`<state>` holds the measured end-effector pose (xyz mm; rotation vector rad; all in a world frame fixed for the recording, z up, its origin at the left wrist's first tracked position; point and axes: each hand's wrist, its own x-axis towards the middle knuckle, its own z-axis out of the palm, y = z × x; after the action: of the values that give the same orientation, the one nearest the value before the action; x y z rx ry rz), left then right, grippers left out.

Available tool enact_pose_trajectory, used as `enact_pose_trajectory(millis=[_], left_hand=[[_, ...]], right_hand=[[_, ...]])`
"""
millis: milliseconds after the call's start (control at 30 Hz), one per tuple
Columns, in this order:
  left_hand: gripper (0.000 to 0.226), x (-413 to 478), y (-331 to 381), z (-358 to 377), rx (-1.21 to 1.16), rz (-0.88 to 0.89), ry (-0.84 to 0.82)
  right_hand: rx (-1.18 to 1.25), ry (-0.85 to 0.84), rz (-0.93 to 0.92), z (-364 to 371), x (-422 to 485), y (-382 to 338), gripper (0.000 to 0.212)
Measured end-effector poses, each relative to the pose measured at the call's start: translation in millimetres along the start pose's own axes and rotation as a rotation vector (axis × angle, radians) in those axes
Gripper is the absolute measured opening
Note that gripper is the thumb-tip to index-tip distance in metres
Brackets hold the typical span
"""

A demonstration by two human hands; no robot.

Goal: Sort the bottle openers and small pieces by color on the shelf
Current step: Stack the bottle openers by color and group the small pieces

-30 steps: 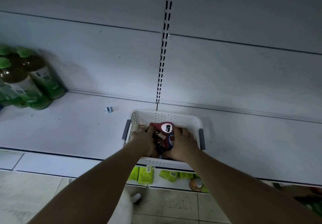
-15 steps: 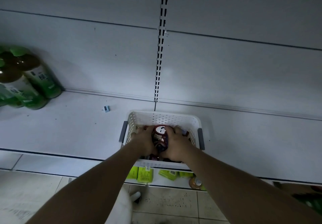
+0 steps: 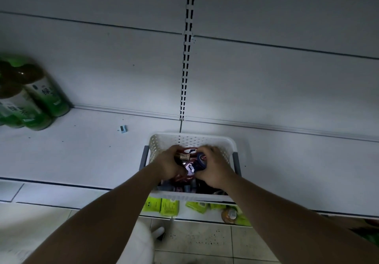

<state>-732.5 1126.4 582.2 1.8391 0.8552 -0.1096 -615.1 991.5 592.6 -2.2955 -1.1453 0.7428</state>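
A white perforated basket (image 3: 190, 139) with grey handles stands on the white shelf (image 3: 71, 157) near its front edge. Inside it lies a heap of red, blue and dark bottle openers (image 3: 189, 166) and small pieces. Both of my hands reach into the basket. My left hand (image 3: 167, 164) curls round a bundle of openers on the left side of the heap. My right hand (image 3: 213, 166) grips the same bundle from the right, with a blue opener (image 3: 200, 159) against its fingers. A small blue piece (image 3: 122, 129) lies alone on the shelf, left of the basket.
Green tea bottles (image 3: 41, 97) stand at the shelf's far left. A slotted upright (image 3: 187, 58) runs down the back panel. On the lower shelf lie green packets (image 3: 162, 205) and a can (image 3: 229, 215). The tiled floor (image 3: 205, 243) shows below.
Both hands have closed tighter round the openers and lifted the bundle a little in the basket. More openers now show between the fingers.
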Motion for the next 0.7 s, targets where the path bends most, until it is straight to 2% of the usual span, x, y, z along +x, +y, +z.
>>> enact_pose_trajectory(millis=[167,267,433,533,700], left_hand=[[0.066,6.4,5.4,2.4,-0.11,0.004,0.066],[0.059,7.9,6.7,1.9,-0.134,-0.005,0.073],[0.041,4.7,12.4,-2.1,-0.082,0.028,0.057],[0.041,1.1,15.5,-3.2,-0.045,0.078,0.034],[0.035,-3.6,19.5,-6.3,-0.126,0.107,0.063]], right_hand=[[0.025,0.083,-0.024,-5.0,4.4,1.0,0.067],[0.025,0.095,-0.021,-5.3,3.7,-1.7,0.066],[0.057,0.119,-0.05,-8.9,-2.4,-7.9,0.062],[0.074,0.134,-0.081,-10.1,-5.8,-10.2,0.06],[0.144,0.167,-0.112,-16.0,-10.4,-12.1,0.055]])
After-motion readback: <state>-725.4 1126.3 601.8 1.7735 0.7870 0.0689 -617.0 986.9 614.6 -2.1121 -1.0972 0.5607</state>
